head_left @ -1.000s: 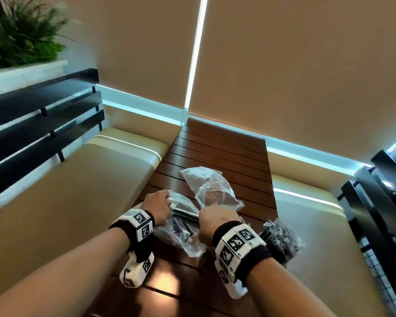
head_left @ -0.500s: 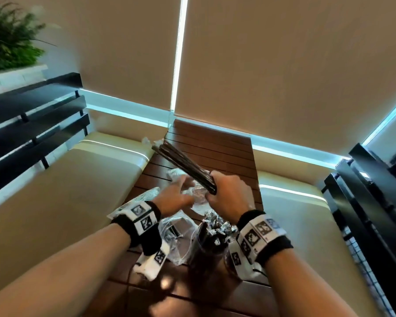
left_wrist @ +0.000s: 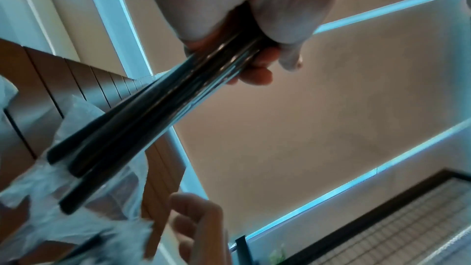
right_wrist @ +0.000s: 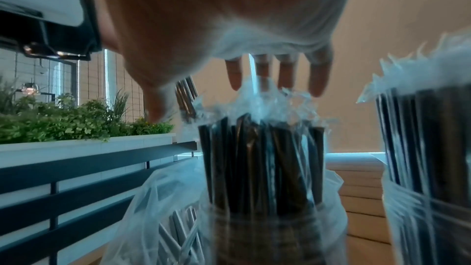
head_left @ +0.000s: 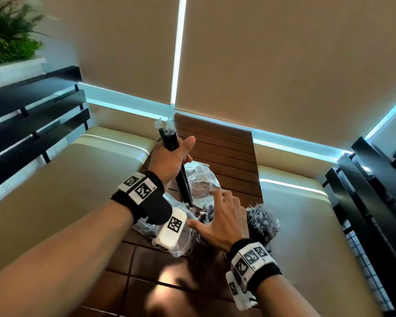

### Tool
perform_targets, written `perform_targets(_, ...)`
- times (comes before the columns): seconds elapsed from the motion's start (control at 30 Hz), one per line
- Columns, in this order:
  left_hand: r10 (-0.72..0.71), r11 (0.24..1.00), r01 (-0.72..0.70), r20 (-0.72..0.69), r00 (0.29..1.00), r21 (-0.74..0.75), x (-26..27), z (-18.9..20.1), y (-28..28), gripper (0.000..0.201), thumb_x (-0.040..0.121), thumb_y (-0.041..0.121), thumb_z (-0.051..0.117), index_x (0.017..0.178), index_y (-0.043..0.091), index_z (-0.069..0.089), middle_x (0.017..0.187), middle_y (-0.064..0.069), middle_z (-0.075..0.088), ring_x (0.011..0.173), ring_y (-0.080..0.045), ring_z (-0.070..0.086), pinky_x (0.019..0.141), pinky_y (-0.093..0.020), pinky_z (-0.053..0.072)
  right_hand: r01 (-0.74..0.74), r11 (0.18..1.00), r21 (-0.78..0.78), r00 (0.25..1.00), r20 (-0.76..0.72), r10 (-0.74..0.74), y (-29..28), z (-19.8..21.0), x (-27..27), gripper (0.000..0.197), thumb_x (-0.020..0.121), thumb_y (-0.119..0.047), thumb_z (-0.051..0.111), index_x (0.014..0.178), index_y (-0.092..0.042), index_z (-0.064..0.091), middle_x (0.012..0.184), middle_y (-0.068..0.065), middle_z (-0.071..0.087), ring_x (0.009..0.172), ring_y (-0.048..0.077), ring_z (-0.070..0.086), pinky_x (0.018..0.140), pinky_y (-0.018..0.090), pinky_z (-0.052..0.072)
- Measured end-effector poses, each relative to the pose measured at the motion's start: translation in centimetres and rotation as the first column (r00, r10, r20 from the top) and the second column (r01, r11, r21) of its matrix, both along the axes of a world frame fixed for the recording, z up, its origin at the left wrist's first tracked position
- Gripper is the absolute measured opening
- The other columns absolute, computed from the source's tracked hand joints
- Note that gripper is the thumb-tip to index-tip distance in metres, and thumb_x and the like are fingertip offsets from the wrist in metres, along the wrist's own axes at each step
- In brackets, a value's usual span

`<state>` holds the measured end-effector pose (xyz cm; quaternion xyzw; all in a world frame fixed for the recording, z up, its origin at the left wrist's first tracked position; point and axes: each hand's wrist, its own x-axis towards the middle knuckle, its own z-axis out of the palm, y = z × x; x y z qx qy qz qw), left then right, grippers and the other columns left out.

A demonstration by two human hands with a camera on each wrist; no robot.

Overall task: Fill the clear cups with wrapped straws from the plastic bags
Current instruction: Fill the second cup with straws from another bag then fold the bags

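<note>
My left hand grips a bundle of black wrapped straws held nearly upright above the table; in the left wrist view my fingers curl round the bundle. My right hand hovers open, its fingers spread over a clear cup packed with wrapped straws. It holds nothing. A second cup full of straws stands just to the right. One crumpled plastic bag lies behind the cups, and another sits under my left wrist with straws in it.
The things stand on a narrow slatted wooden table that ends at a beige blind. Cushioned benches flank it on both sides. Black railings and a planter lie beyond the left bench.
The straw bundle has passed from my right hand to my left and swung upright. My right hand let go and dropped, open, over the nearer cup.
</note>
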<state>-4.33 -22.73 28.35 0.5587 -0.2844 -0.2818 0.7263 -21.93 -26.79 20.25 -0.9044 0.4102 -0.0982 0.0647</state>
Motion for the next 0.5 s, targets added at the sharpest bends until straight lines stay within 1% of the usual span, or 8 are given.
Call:
perform_targets(0.03,0.006,0.999,-0.008,0.056,0.998,0.04,-0.2,-0.5,-0.1,0.03,0.081,0.038,0.074,0.069,0.019,0.055,0.054,0.007,0.057,0.059,-0.015,0.06,0.081,-0.041,0.052,0.026,0.999,0.035,0.999,-0.024,-0.025,0.1,-0.7,-0.2,0.097,0.057,-0.092,0.049,0.132,-0.032,0.031,0.127,0.0,0.041,0.113,0.024,0.046,0.092,0.044,0.046)
perform_targets(0.1,0.004,0.995,-0.015,0.109,0.994,0.103,-1.1,-2.1,-0.3,0.027,0.081,0.039,0.074,0.072,0.018,0.059,0.061,0.002,0.063,0.065,-0.015,0.065,0.079,-0.037,0.053,0.084,0.989,0.12,0.996,-0.016,-0.083,0.4,-2.0,-0.3,0.092,0.06,-0.081,0.06,0.13,-0.031,0.031,0.128,0.002,0.039,0.116,0.029,0.047,0.091,0.046,0.049)
perform_targets(0.17,0.006,0.993,-0.019,0.105,0.994,0.119,-1.9,-3.4,-0.4,0.027,0.082,0.038,0.074,0.067,0.022,0.059,0.063,0.001,0.065,0.065,-0.013,0.067,0.079,-0.036,0.054,0.13,0.976,0.177,0.988,0.059,-0.143,0.8,-3.4,-0.2,0.079,0.066,-0.07,0.066,0.127,-0.03,0.034,0.124,0.001,0.04,0.112,0.029,0.05,0.089,0.041,0.05)
perform_targets(0.23,0.006,0.993,-0.015,0.081,0.997,0.114,-2.7,-4.2,-0.6,0.029,0.083,0.034,0.074,0.067,0.019,0.056,0.064,-0.001,0.064,0.06,-0.008,0.065,0.077,-0.034,0.054,0.167,0.962,0.217,0.964,0.168,-0.206,1.1,-4.5,-0.3,0.069,0.072,-0.056,0.072,0.125,-0.03,0.037,0.12,0.0,0.042,0.107,0.026,0.053,0.087,0.037,0.049)
perform_targets(0.3,-0.001,0.995,-0.004,0.053,0.999,0.096,-3.3,-4.7,-0.8,0.029,0.083,0.032,0.074,0.068,0.017,0.054,0.064,-0.002,0.063,0.06,-0.01,0.065,0.077,-0.036,0.055,0.173,0.96,0.22,0.94,0.256,-0.228,1.1,-5.2,-0.4,0.062,0.075,-0.043,0.075,0.124,-0.029,0.04,0.116,-0.001,0.043,0.101,0.023,0.057,0.083,0.034,0.05)
perform_targets(0.37,-0.024,0.997,0.022,0.036,0.999,0.08,-4.0,-5.0,-1.2,0.029,0.082,0.032,0.075,0.065,0.019,0.054,0.061,0.003,0.062,0.062,-0.013,0.066,0.079,-0.039,0.056,0.173,0.962,0.211,0.928,0.292,-0.231,0.9,-5.6,-0.5,0.06,0.076,-0.034,0.075,0.125,-0.028,0.041,0.115,-0.002,0.043,0.097,0.022,0.058,0.08,0.032,0.05)
perform_targets(0.43,-0.062,0.996,0.06,0.028,0.998,0.07,-4.5,-5.1,-1.6,0.03,0.081,0.034,0.076,0.061,0.024,0.056,0.059,0.007,0.062,0.066,-0.016,0.067,0.081,-0.041,0.055,0.187,0.96,0.208,0.924,0.293,-0.244,0.7,-5.8,-0.7,0.06,0.077,-0.029,0.074,0.127,-0.027,0.042,0.116,-0.002,0.044,0.097,0.023,0.059,0.081,0.032,0.05)
perform_targets(0.5,-0.112,0.992,0.109,0.032,0.993,0.063,-4.9,-5.1,-2.0,0.029,0.081,0.036,0.076,0.06,0.026,0.058,0.06,0.006,0.062,0.071,-0.02,0.067,0.082,-0.042,0.055,0.193,0.96,0.202,0.926,0.287,-0.247,0.6,-5.8,-0.8,0.06,0.078,-0.027,0.073,0.128,-0.029,0.041,0.117,-0.002,0.046,0.099,0.023,0.059,0.082,0.032,0.05)
